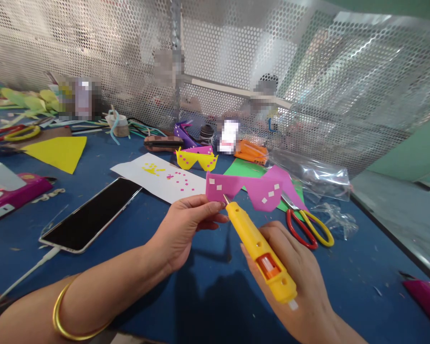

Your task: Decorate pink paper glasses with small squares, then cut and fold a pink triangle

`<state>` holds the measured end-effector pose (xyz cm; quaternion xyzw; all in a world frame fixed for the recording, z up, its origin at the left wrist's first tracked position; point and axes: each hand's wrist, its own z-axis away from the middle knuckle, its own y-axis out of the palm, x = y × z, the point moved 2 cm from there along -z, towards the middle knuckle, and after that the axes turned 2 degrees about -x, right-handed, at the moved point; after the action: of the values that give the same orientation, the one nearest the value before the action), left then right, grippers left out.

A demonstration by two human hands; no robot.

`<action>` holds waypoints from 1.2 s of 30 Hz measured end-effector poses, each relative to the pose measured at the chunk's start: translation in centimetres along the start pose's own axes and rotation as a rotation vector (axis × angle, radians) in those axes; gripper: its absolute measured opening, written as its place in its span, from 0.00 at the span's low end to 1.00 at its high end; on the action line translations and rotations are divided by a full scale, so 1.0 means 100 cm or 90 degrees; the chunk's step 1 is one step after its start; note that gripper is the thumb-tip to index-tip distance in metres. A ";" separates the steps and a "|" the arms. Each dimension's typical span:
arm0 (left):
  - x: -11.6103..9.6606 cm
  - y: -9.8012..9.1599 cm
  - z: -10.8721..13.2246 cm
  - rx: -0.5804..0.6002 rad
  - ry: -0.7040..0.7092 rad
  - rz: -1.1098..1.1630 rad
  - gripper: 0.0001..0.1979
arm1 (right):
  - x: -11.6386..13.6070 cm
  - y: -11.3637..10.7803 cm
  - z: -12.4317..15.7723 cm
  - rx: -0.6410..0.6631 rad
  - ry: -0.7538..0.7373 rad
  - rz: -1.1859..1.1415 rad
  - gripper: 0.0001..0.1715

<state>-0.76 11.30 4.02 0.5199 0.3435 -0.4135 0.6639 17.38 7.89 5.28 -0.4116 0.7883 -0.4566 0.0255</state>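
Between the thumb and fingers of my left hand (188,217) is the lower left corner of pink foam glasses (261,188), dotted with small white squares. My right hand (294,267) is closed round a yellow glue gun (260,248), its thin tip pointing up at the left lens, close to the white squares. Whether the tip touches the foam I cannot tell. Behind the glasses lie a white sheet (154,181) with small pink and yellow pieces, yellow foam glasses (197,160) and a green sheet (243,168). Scissors (310,227) with red and yellow handles rest to the right.
A phone (93,215) on a white cable lies at left, near a magenta power strip (14,193). Further back are a yellow foam sheet (59,150), an orange item (251,152) and clear plastic (315,174). A perforated metal panel (229,52) borders the blue table.
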 end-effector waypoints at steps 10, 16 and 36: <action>0.000 0.000 0.001 0.006 0.003 -0.004 0.05 | 0.000 0.000 0.002 -0.007 0.002 0.000 0.07; 0.001 -0.001 0.001 0.000 0.004 -0.001 0.04 | 0.000 0.000 0.002 -0.007 0.007 -0.010 0.07; 0.001 -0.001 0.000 0.009 0.008 -0.001 0.03 | -0.001 0.001 0.001 -0.011 0.013 -0.010 0.08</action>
<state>-0.84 11.29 3.91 0.5267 0.3448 -0.4131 0.6581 17.41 7.85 5.11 -0.4133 0.7893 -0.4540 0.0100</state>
